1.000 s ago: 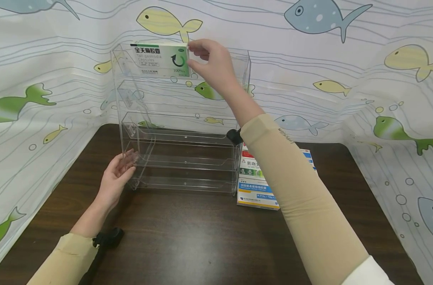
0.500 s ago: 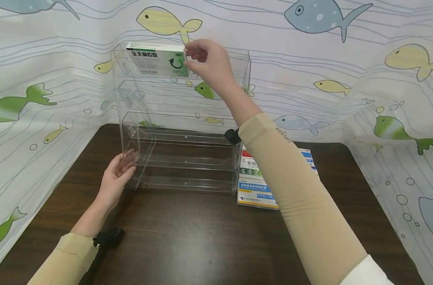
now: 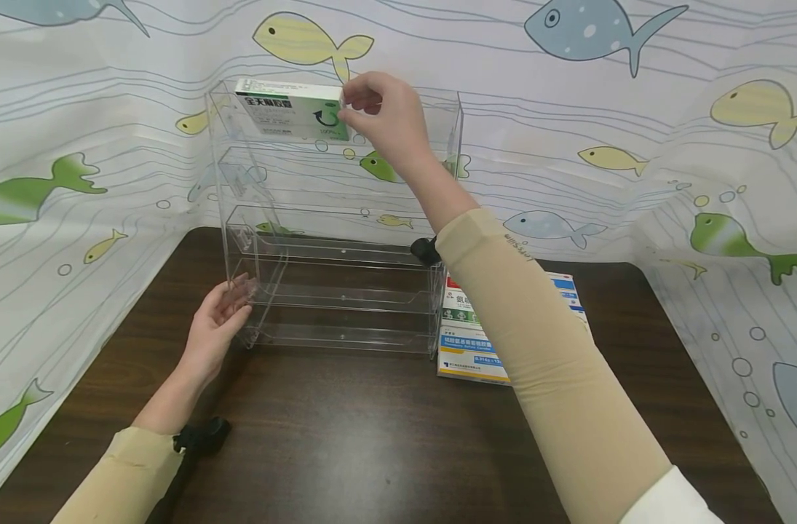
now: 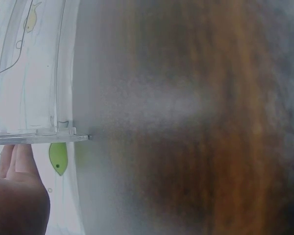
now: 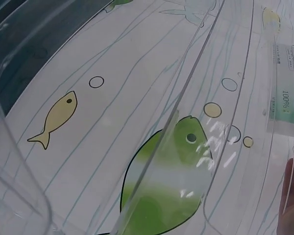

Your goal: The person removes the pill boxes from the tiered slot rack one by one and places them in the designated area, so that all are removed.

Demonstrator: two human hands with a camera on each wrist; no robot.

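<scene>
A clear acrylic rack (image 3: pixel 342 297) with several tiers stands on the dark wooden table. In its top tier, toward the left, is a white and green medicine box (image 3: pixel 293 110), its face tilted so its white top edge shows. My right hand (image 3: pixel 388 120) pinches the right end of this box between thumb and fingers. In the right wrist view, part of the medicine box (image 5: pixel 286 88) and of my right hand (image 5: pixel 293 196) show at the right edge. Low on the rack's left side, my left hand (image 3: pixel 217 320) grips the side panel (image 4: pixel 39 139), with fingers along it.
Several medicine boxes (image 3: pixel 473 356) lie on the table (image 3: pixel 346 437) right of the rack, partly hidden by my right forearm. A white backdrop (image 3: pixel 503 124) with printed fish stands behind the rack and along both sides.
The medicine box has tipped, its top edge coming forward and slightly left, so more of its top side shows. My right hand has moved slightly left with it. My left hand stays put.
</scene>
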